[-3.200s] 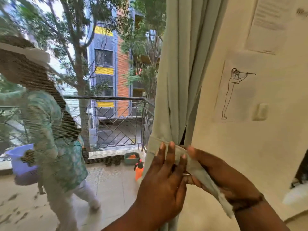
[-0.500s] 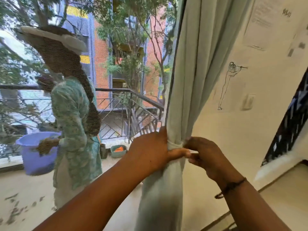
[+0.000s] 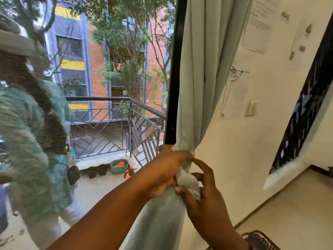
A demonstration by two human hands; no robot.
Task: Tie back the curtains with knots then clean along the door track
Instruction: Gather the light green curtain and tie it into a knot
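- The pale green curtain hangs gathered into one bunch between the black door frame on its left and the cream wall on its right; it narrows to a waist where both hands meet, then widens again below them.
- Behind the mesh door screen, a balcony with a dark metal railing looks out on trees and a brick building with yellow bands.
- A person in a green patterned top stands blurred on the balcony at the left edge of the screen.
- The left hand reaches in from the lower left, its fingers wrapped round the curtain's gathered waist from the door-frame side, gripping it.
- The right hand sits just below and to the right, its thumb and fingers pinching a short pale strip of curtain fabric at the waist, with the index finger raised and slightly bent.
- A line drawing of a standing figure marks the wall just right of the curtain, with a light switch near it.
- On the balcony floor near the railing lie a teal basin and an orange bottle, with dark pots to their left.
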